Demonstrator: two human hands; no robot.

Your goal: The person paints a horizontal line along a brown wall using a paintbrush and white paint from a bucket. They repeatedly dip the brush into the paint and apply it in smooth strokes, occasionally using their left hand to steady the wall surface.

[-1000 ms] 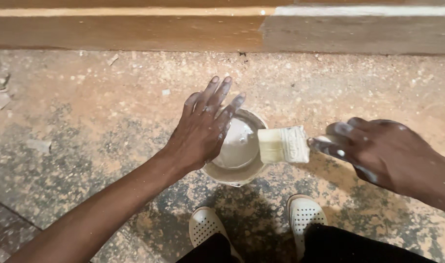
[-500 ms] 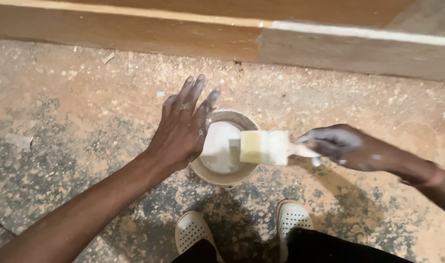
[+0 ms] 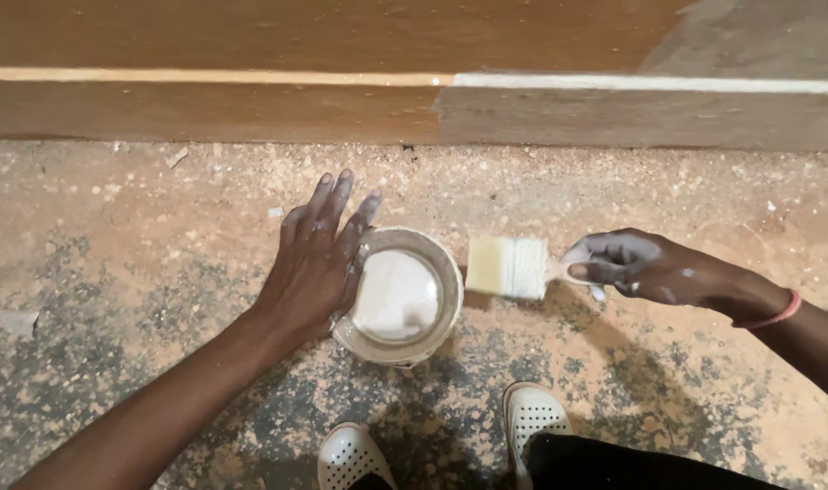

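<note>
The left hand lies spread open, fingers straight, flat against the left rim of the paint tin, gripping nothing. The tin stands on the dusty floor, near the base of the wooden wall. Just right of it, the right hand pinches the handle of a loaded brush. With no real grip, a nudge could tip the tin; the brush may drip onto the floor.

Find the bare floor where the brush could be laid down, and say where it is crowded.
Free: the floor strip between the paint can and the wooden wall base, and the floor left of the left hand. Crowded: around the can, with that hand on its rim, the brush in the right hand, and shoes below.
</note>
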